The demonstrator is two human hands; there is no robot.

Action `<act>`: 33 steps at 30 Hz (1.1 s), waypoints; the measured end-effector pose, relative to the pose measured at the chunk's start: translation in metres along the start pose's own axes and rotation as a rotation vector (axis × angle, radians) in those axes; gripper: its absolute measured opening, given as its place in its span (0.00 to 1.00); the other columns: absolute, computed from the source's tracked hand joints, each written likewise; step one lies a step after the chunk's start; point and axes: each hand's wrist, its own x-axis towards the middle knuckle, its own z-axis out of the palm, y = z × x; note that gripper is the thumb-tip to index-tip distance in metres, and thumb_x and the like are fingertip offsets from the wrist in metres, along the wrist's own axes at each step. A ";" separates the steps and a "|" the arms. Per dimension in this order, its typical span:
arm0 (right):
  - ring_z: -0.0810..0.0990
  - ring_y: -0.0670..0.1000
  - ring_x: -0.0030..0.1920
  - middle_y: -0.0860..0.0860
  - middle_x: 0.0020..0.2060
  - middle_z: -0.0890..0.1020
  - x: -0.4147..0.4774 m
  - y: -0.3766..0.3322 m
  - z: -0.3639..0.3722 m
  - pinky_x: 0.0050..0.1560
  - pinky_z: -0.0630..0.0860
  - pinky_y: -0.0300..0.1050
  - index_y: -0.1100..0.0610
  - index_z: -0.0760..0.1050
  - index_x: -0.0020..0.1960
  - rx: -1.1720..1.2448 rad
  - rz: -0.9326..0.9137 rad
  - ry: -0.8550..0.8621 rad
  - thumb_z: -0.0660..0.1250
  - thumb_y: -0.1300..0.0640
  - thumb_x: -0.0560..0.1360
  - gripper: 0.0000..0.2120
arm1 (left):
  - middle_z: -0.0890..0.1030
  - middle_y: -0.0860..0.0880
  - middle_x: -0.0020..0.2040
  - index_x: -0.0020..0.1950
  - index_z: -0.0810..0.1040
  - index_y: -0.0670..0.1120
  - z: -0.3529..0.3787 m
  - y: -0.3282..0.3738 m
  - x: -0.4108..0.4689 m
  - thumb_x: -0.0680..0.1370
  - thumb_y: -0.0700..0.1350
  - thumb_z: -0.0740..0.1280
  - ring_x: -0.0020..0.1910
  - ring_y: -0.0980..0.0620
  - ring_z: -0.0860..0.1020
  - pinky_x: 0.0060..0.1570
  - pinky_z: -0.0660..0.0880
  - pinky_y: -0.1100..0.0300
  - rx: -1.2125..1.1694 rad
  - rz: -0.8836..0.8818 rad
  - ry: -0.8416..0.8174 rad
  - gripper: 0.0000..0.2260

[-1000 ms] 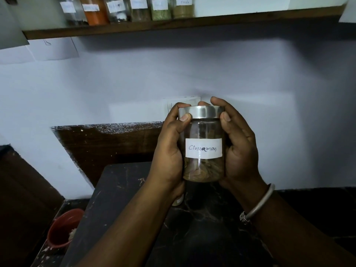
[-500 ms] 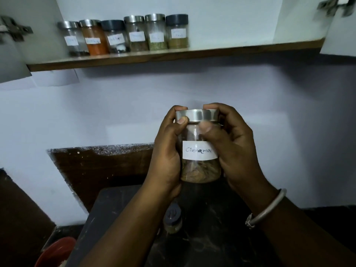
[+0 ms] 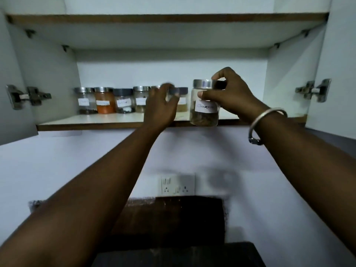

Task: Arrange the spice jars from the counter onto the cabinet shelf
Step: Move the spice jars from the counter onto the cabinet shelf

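White wood-edged cabinet shelf (image 3: 96,120): row of labelled glass spice jars (image 3: 105,101) stood at back left. Clear steel-lidded cinnamon jar (image 3: 205,110) held at shelf front edge, pinched by right hand (image 3: 231,97) thumb and fingers. Blurred left hand (image 3: 160,110): finger state cannot be told.

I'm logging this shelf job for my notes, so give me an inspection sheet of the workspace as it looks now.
Surface: cabinet shelf, white top, brown front edge.
Job's things: cinnamon jar upright at the shelf's front edge, right of a row of labelled jars; resting or not, cannot tell.
Clutter: nothing seen.
Grippers: right hand grips the cinnamon jar by lid and glass; left hand blurred before the row's right end, grip unclear.
Cables: nothing seen.
Surroundings: door hinges, wall socket, dark counter below.
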 end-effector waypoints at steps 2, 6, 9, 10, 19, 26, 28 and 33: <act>0.80 0.51 0.46 0.50 0.48 0.81 0.035 0.016 0.007 0.49 0.80 0.49 0.55 0.72 0.58 -0.071 0.034 -0.005 0.81 0.51 0.67 0.26 | 0.78 0.39 0.60 0.61 0.82 0.45 0.005 -0.028 0.018 0.83 0.49 0.63 0.62 0.37 0.77 0.58 0.75 0.49 0.344 0.006 -0.113 0.13; 0.79 0.54 0.51 0.50 0.47 0.79 0.088 0.052 0.029 0.55 0.79 0.55 0.60 0.73 0.59 -0.210 0.065 -0.030 0.80 0.51 0.69 0.25 | 0.81 0.42 0.57 0.56 0.84 0.49 0.028 -0.056 0.015 0.81 0.52 0.58 0.59 0.37 0.77 0.50 0.73 0.49 0.658 -0.059 -0.100 0.16; 0.79 0.58 0.55 0.58 0.54 0.81 0.121 0.071 0.047 0.54 0.76 0.51 0.61 0.73 0.59 -0.365 0.062 -0.056 0.78 0.52 0.71 0.23 | 0.80 0.43 0.57 0.59 0.83 0.51 0.032 -0.063 0.020 0.81 0.53 0.57 0.61 0.38 0.76 0.52 0.73 0.48 0.694 -0.022 -0.130 0.17; 0.78 0.58 0.56 0.59 0.56 0.81 0.131 0.076 0.052 0.54 0.75 0.50 0.62 0.72 0.60 -0.408 0.068 -0.064 0.77 0.53 0.72 0.23 | 0.80 0.43 0.57 0.60 0.82 0.51 0.032 -0.066 0.021 0.81 0.53 0.57 0.61 0.38 0.76 0.51 0.73 0.48 0.703 -0.009 -0.141 0.17; 0.79 0.62 0.60 0.61 0.60 0.79 0.186 0.102 0.081 0.59 0.80 0.59 0.64 0.74 0.63 -0.611 0.114 -0.122 0.74 0.57 0.75 0.20 | 0.81 0.46 0.54 0.58 0.81 0.50 0.038 -0.076 0.022 0.80 0.52 0.56 0.57 0.40 0.77 0.44 0.64 0.52 0.770 0.085 -0.077 0.16; 0.81 0.63 0.58 0.62 0.55 0.82 0.193 0.112 0.086 0.59 0.79 0.58 0.65 0.78 0.59 -0.598 0.125 -0.102 0.75 0.54 0.74 0.19 | 0.81 0.46 0.53 0.57 0.80 0.51 0.039 -0.075 0.021 0.75 0.54 0.50 0.57 0.40 0.77 0.44 0.63 0.51 0.792 0.111 -0.068 0.22; 0.82 0.64 0.58 0.63 0.55 0.83 0.191 0.110 0.085 0.59 0.80 0.60 0.66 0.79 0.58 -0.604 0.134 -0.106 0.76 0.54 0.74 0.20 | 0.81 0.46 0.53 0.58 0.80 0.51 0.038 -0.076 0.019 0.77 0.53 0.52 0.56 0.40 0.77 0.44 0.63 0.51 0.799 0.113 -0.081 0.21; 0.74 0.60 0.71 0.58 0.76 0.67 0.170 0.101 0.090 0.69 0.74 0.56 0.51 0.37 0.83 -0.051 0.354 -0.150 0.71 0.58 0.79 0.49 | 0.82 0.46 0.52 0.57 0.82 0.50 0.035 -0.075 0.024 0.80 0.52 0.55 0.55 0.39 0.78 0.43 0.65 0.53 0.810 0.156 -0.076 0.17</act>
